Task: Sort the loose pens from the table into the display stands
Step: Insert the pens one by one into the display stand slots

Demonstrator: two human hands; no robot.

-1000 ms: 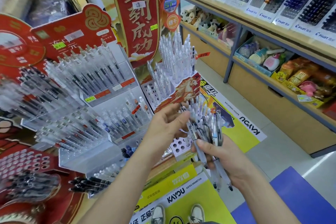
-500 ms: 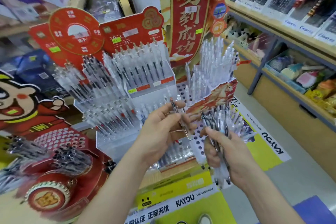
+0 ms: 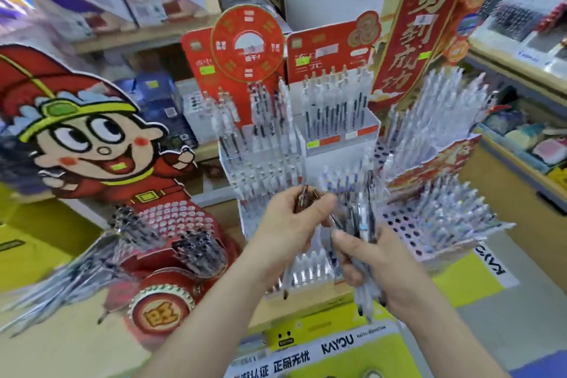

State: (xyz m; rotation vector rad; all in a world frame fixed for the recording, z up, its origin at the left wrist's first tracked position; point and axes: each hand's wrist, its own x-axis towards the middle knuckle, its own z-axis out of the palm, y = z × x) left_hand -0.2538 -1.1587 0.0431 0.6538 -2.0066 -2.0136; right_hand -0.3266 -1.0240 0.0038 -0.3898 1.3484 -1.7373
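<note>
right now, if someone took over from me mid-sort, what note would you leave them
The left grip pinches a few dark-topped pens, just left of the bundle.
The right grip holds the bundle of mixed pens, tips down, in front of the stands.
Where: the clear tiered stand is straight ahead and well stocked. The perforated stand is to the right, with open holes in its near rows.
Done: none of the held pens is slotted yet.
Left: probably match the left grip's pens to their row and slot them, then work through the bundle. The view is blurred, so check pen types by eye.
</note>
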